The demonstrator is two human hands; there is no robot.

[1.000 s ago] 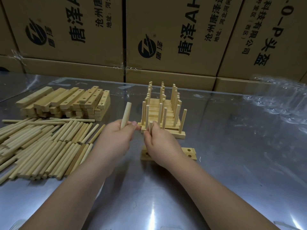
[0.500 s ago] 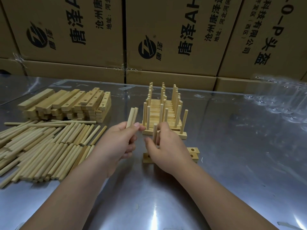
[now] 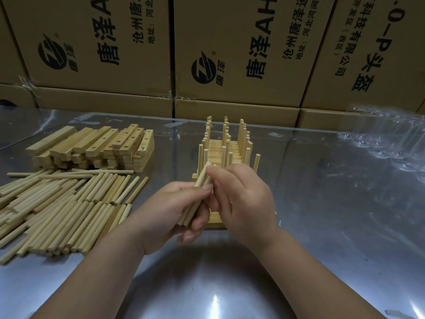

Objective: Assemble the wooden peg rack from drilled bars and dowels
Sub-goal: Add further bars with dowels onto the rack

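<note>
Right hand (image 3: 243,199) now pinches two dowels (image 3: 200,177) gripped by left hand (image 3: 165,210).

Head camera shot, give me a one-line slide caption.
Left hand holds spare dowels as right hand pinches one, assembled peg bars standing just behind.

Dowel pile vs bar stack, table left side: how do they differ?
Shape: the dowel pile is slim round rods; the bar stack is flat rectangular pieces, some with drilled holes.
Layout: the dowel pile lies spread low; the bar stack is several layers high.
Position: the dowel pile is nearer the person, the bar stack behind it.
Both are pale wood on the shiny table.
</note>
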